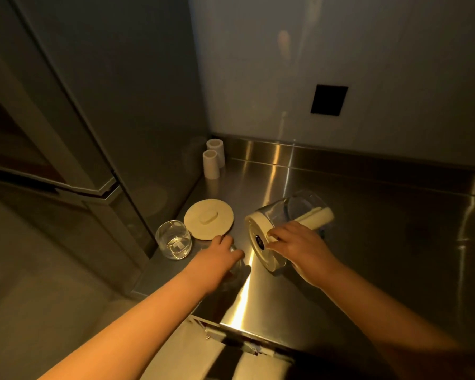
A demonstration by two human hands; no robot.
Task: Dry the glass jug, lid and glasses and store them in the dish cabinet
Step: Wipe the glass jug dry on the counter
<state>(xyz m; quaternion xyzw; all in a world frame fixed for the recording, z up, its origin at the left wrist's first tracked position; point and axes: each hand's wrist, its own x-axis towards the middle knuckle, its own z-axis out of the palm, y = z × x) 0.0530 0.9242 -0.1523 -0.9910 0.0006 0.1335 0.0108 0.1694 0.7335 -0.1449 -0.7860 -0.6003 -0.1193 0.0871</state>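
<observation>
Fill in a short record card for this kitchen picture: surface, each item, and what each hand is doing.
surface: steel counter
jug: tilted on its side, held at its base by the right hand
lid: flat on the counter
glass: upright, left of the lid
second glass: under the left hand, mostly hidden
white cups: two, in the back corner

Your steel worktop (368, 215) carries two white cylinders (214, 160) in the back corner, a round cream lid (208, 222) lying flat, and an upright glass (173, 239) just beside the lid.
</observation>
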